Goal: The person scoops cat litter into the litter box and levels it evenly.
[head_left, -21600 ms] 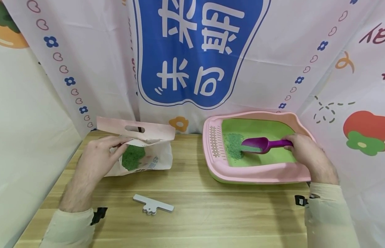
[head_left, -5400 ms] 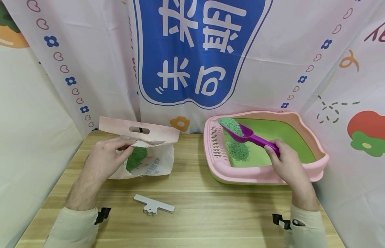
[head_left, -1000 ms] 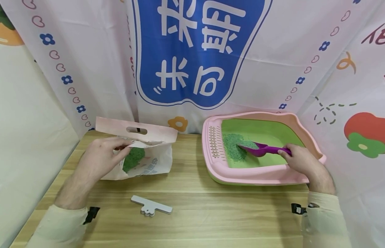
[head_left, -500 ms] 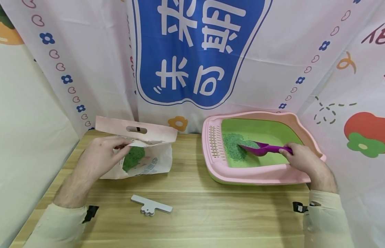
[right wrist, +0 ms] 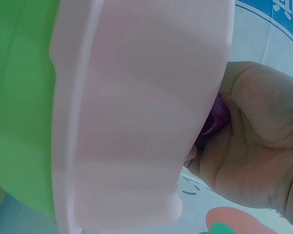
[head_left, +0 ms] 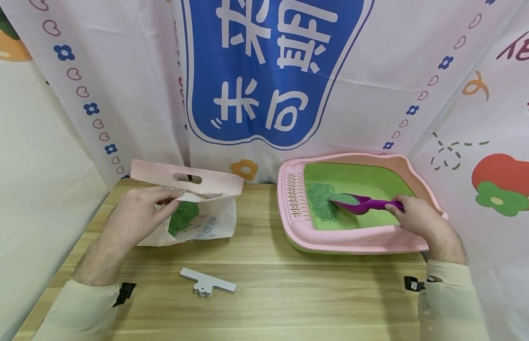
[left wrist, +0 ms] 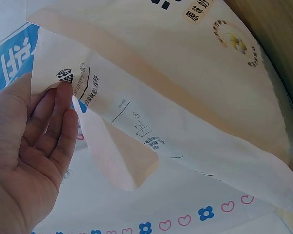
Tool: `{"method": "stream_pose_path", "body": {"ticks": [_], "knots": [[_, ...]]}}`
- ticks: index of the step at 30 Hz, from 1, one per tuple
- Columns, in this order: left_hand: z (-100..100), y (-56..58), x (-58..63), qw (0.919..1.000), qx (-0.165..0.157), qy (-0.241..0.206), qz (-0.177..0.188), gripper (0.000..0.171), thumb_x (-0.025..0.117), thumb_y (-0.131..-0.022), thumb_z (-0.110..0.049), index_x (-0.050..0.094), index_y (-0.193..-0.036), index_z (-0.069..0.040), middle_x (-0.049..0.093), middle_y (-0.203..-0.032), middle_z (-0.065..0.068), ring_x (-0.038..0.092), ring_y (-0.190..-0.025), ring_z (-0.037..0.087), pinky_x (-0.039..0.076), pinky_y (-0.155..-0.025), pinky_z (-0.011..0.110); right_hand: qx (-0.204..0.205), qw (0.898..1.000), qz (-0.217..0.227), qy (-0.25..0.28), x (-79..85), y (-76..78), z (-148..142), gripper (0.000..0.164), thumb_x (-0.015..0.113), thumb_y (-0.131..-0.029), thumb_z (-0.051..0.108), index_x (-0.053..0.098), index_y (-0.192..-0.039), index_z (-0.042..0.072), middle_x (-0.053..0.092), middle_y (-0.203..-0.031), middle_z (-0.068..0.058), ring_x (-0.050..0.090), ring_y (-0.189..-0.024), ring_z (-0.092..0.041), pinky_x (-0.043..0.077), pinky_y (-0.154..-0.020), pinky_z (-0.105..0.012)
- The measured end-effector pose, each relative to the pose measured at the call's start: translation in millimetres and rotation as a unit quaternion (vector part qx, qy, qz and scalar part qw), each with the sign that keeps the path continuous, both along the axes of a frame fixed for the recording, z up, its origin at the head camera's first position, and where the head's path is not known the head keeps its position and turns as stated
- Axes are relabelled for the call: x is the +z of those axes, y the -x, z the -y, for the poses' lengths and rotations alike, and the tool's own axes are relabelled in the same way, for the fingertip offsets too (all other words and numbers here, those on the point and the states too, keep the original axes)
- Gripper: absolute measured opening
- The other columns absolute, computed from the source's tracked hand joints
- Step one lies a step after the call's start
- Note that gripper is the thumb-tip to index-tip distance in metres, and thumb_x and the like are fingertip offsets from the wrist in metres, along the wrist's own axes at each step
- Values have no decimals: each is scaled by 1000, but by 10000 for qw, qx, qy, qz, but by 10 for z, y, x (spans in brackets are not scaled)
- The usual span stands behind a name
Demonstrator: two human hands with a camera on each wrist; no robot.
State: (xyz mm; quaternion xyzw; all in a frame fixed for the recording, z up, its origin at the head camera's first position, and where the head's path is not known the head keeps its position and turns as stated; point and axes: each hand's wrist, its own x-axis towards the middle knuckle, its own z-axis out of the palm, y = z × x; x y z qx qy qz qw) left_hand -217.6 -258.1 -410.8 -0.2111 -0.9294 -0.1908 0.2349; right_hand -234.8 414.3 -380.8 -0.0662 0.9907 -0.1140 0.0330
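Note:
In the head view my left hand (head_left: 138, 213) pinches the torn opening of a white and pink paper bag of cat litter (head_left: 213, 220). Green granules (head_left: 184, 218) show inside the bag's mouth. The left wrist view has thumb and fingers on the bag's edge (left wrist: 97, 92). On the right, my right hand (head_left: 417, 218) grips the handle of a purple scoop (head_left: 368, 204). The scoop lies low inside a pink and green litter box (head_left: 358, 239), its tip in a pile of green litter (head_left: 321, 201), with some granules in its bowl. In the right wrist view the box wall hides most of the scoop.
A grey-white sealing clip (head_left: 208, 282) lies on the wooden table (head_left: 290, 293) in front of the bag. A slotted pink grid (head_left: 295, 194) forms the box's left end. Printed cloth (head_left: 268, 71) hangs close behind the bag and box.
Over the last second the scoop and right hand have shifted slightly right within the box. Five seconds ago the loaded scoop was raised near the box's back left corner. The left hand keeps its hold.

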Motion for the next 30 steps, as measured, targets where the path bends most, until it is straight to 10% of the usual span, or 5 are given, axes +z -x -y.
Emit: {"method": "stream_pose_path", "body": {"ticks": [30], "knots": [[5,7,-8,10000,11,-54,21,20,90,-101,-7,92,-121,-10,91,-116,18,90,-90,35,73,-75,56,9,10000,-3,88,57,32,-9,23,68,-118,14,71,-111,-8,62,-78,-7,57,-73,-23,45,-67,-36]]}}
